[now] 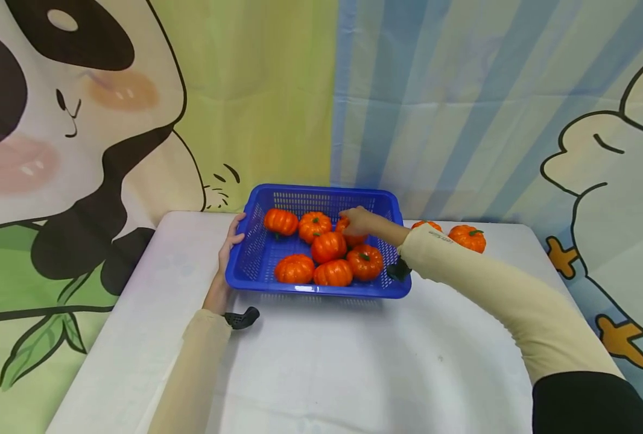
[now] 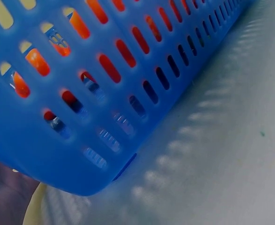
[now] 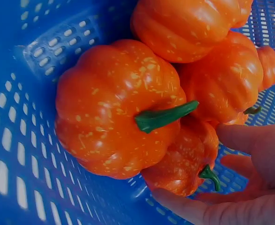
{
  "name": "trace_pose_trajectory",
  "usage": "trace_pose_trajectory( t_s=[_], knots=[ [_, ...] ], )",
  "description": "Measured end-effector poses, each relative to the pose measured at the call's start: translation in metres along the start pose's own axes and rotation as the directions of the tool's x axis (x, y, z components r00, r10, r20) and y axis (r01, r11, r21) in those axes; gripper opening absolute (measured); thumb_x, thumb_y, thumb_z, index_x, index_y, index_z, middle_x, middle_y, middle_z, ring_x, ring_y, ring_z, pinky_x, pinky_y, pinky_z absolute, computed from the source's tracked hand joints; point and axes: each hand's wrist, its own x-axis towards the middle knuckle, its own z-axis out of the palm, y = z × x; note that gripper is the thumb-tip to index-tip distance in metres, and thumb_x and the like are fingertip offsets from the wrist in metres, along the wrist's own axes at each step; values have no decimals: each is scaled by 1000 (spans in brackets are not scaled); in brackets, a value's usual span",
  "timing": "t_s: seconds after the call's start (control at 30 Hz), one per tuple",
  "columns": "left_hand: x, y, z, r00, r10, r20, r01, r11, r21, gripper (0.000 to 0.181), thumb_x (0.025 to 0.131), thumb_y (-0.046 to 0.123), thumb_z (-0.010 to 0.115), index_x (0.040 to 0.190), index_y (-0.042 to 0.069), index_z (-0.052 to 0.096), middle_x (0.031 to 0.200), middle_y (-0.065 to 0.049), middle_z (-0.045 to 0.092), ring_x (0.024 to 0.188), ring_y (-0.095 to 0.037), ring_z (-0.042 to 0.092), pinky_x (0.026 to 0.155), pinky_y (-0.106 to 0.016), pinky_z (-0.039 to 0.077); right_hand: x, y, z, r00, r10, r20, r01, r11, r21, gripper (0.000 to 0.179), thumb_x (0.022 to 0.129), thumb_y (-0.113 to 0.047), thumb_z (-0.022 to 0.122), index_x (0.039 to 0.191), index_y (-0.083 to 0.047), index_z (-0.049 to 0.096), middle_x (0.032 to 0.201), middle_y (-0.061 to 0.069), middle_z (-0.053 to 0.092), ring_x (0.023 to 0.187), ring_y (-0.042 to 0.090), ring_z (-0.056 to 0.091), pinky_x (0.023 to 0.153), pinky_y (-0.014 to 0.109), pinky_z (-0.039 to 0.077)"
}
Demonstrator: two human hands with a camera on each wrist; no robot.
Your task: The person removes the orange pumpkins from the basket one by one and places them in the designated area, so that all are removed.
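Observation:
A blue plastic basket [image 1: 321, 290] with slotted walls holds several orange toy pumpkins [image 1: 294, 269] with green stems. My left hand [image 1: 227, 247] holds the basket's left side, thumb at the rim; in the left wrist view only part of the palm [image 2: 8, 192] shows beside the wall. My right hand [image 1: 358, 222] reaches inside the basket at the right rear. Thumb and fingers there grip a small speckled pumpkin [image 3: 186, 157], which sits low among the others. A larger pumpkin [image 3: 118, 108] lies right beside it, close to the basket wall.
Two more pumpkins lie on the white table [image 1: 343, 361] right of the basket: one [image 1: 467, 238] in plain view, another [image 1: 427, 225] partly behind my right sleeve. A printed curtain [image 1: 278, 108] hangs close behind the table's back edge.

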Motion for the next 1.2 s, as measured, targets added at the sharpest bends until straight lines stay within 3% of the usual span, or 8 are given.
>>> trace_pose_trajectory(
  t_s=[0.2, 0.43, 0.53, 0.7, 0.83, 1.03, 1.2],
  knots=[
    [1, 1, 1, 1000, 12, 10, -12, 1000, -9, 56, 98, 8, 8, 152, 22, 9, 163, -5, 3, 139, -37, 20, 101, -32, 44, -25, -15, -8, 999, 39, 21, -39, 999, 14, 65, 88, -16, 60, 149, -6, 37, 153, 19, 36, 145, 36, 26, 115, 44, 32],
    [2, 0, 1, 999, 25, 20, -25, 1000, -8, 55, 98, 8, 8, 149, 25, 17, 163, -8, 2, 135, -34, 26, 98, -31, 46, -21, -11, -4, 990, 128, 66, -136, 983, 127, 72, 88, -17, 61, 153, -17, 29, 156, 20, 24, 145, 36, 22, 97, 55, 48],
    [3, 0, 1, 999, 28, 24, -28, 1000, -10, 54, 98, 8, 9, 149, 25, 17, 163, -8, 3, 135, -35, 26, 97, -31, 46, -23, -9, -5, 991, 118, 58, -126, 979, 162, 72, 88, -15, 62, 152, -16, 30, 154, 23, 23, 142, 38, 27, 90, 54, 52],
    [2, -1, -1, 1000, 19, 21, -19, 1000, 6, 54, 98, 9, 8, 148, 26, 17, 163, -8, 2, 135, -36, 24, 98, -31, 46, -33, -3, -8, 998, 57, -23, -51, 975, 214, 71, 87, -15, 63, 151, -12, 33, 151, 28, 25, 135, 41, 34, 85, 50, 55],
    [1, -2, -3, 999, 31, 26, -31, 999, 6, 54, 99, 8, 8, 148, 26, 17, 163, -8, 1, 134, -33, 28, 96, -30, 47, -49, 2, -17, 991, -10, -131, 41, 970, 240, 69, 89, -18, 63, 151, -9, 33, 154, 27, 28, 139, 43, 29, 91, 52, 52],
    [1, -1, -2, 999, 44, 33, -44, 999, 3, 54, 99, 8, 8, 150, 24, 15, 162, -9, 2, 130, -28, 33, 94, -28, 47, -90, 5, -16, 931, -127, -341, 194, 966, 171, 79, 87, -19, 69, 152, -8, 27, 147, 25, 42, 136, 43, 35, 107, 57, 38],
    [0, 0, 2, 999, 19, 28, -19, 1000, 0, 54, 99, 8, 7, 150, 23, 12, 163, -8, 1, 132, -29, 30, 95, -28, 47, -135, 11, -1, 906, -113, -407, 246, 924, 292, 91, 82, -21, 75, 154, -7, 20, 151, 26, 35, 134, 43, 40, 104, 59, 40]
  ],
)
